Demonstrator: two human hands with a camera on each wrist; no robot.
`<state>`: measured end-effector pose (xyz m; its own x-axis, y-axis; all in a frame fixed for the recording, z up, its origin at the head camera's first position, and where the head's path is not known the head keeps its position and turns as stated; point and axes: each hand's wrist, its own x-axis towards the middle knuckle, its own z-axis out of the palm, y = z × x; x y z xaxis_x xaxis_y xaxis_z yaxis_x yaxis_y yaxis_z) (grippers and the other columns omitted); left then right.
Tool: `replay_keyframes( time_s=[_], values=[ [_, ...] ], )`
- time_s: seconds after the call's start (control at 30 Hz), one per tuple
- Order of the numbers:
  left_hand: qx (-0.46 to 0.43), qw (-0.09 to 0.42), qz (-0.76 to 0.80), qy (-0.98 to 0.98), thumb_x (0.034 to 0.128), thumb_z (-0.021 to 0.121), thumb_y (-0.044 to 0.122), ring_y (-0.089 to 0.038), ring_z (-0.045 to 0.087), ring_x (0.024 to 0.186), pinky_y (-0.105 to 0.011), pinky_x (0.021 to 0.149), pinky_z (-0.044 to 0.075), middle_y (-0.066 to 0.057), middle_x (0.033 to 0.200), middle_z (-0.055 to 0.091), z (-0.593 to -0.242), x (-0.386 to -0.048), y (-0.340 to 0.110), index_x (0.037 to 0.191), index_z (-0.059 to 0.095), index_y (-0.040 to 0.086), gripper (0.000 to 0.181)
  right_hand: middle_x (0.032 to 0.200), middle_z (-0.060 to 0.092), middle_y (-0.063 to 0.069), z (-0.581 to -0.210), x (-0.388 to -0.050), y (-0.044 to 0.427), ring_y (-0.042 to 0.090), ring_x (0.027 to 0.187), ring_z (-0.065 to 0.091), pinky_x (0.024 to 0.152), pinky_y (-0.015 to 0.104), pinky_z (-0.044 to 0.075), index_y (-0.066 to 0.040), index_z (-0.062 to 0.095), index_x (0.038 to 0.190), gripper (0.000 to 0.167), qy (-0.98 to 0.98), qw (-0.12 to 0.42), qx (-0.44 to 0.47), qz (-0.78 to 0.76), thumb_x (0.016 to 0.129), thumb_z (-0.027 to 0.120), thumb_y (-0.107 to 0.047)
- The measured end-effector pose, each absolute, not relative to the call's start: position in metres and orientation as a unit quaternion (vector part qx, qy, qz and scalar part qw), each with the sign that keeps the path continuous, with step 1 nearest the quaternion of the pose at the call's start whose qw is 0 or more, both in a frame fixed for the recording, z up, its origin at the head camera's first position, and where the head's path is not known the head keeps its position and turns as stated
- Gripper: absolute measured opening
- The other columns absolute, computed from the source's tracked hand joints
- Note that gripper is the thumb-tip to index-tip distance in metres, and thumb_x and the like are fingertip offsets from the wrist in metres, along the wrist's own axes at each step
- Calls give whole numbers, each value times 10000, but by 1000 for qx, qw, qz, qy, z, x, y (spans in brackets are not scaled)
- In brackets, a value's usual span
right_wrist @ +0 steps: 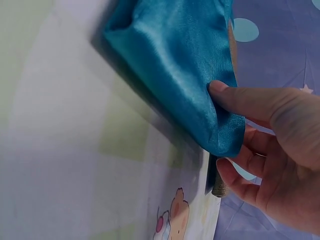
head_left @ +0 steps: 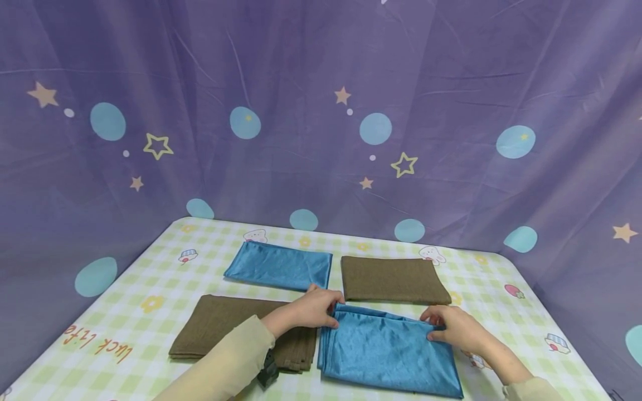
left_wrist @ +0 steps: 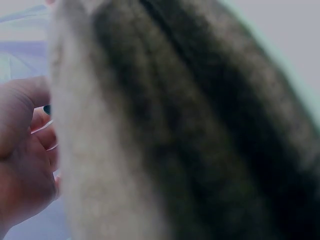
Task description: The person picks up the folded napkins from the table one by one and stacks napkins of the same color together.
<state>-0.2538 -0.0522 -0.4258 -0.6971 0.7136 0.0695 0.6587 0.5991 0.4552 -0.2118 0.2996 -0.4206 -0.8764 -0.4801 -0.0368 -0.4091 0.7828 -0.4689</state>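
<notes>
A folded shiny blue cloth [head_left: 391,351] lies at the front of the table in the head view. My left hand [head_left: 313,308] pinches its upper left corner, and my right hand [head_left: 458,328] pinches its upper right corner. In the right wrist view, the thumb of my right hand [right_wrist: 285,145] presses on the ribbed edge of the blue cloth [right_wrist: 175,65], with the fingers behind it. Blurred brown cloth [left_wrist: 150,140] fills most of the left wrist view and hides the fingertips of my left hand [left_wrist: 25,145].
A folded brown cloth [head_left: 225,323] lies partly under my left forearm. Behind are another folded blue cloth [head_left: 281,265] at the left and another brown one [head_left: 393,280] at the right. The checked table cover [head_left: 165,273] meets a purple curtain [head_left: 311,167].
</notes>
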Motion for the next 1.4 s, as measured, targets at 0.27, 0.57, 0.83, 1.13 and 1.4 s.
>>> replay_keyframes(
  time_s=[0.27, 0.57, 0.83, 1.13, 1.4],
  values=[
    [384, 63, 229, 893, 814, 819, 125, -44, 494, 687, -345, 813, 295, 89, 729, 543, -426, -253, -52, 1090, 642, 93, 330, 866, 615, -91, -415, -209, 299, 75, 774, 576, 666, 312, 496, -89, 694, 1057, 243, 941, 75, -239, -229, 844, 782, -166],
    [391, 65, 252, 883, 822, 798, 66, -64, 540, 696, -258, 706, 447, 37, 802, 587, -424, -253, -53, 1109, 639, 76, 328, 886, 640, -81, -410, -206, 300, 78, 792, 598, 673, 312, 506, -85, 690, 1055, 206, 935, 69, -254, -240, 867, 755, -137],
    [388, 81, 266, 879, 842, 777, 52, -82, 574, 739, -257, 698, 478, -13, 902, 630, -424, -253, -53, 1144, 631, 73, 336, 865, 616, -91, -407, -205, 300, 48, 766, 572, 647, 291, 489, -95, 678, 1053, 196, 932, 69, -254, -247, 877, 748, -144],
    [384, 84, 274, 878, 857, 766, 61, -62, 556, 720, -257, 699, 472, -35, 979, 659, -422, -252, -53, 1158, 628, 71, 331, 849, 608, -93, -399, -203, 299, 32, 748, 550, 633, 283, 476, -89, 678, 1031, 178, 932, 68, -252, -252, 872, 749, -128],
    [382, 70, 279, 879, 856, 769, 70, -65, 560, 734, -260, 706, 478, -15, 962, 663, -418, -254, -54, 1129, 641, 93, 303, 837, 598, -103, -393, -204, 298, 24, 746, 541, 642, 282, 477, -96, 676, 1008, 161, 931, 56, -258, -251, 870, 751, -130]
  ],
)
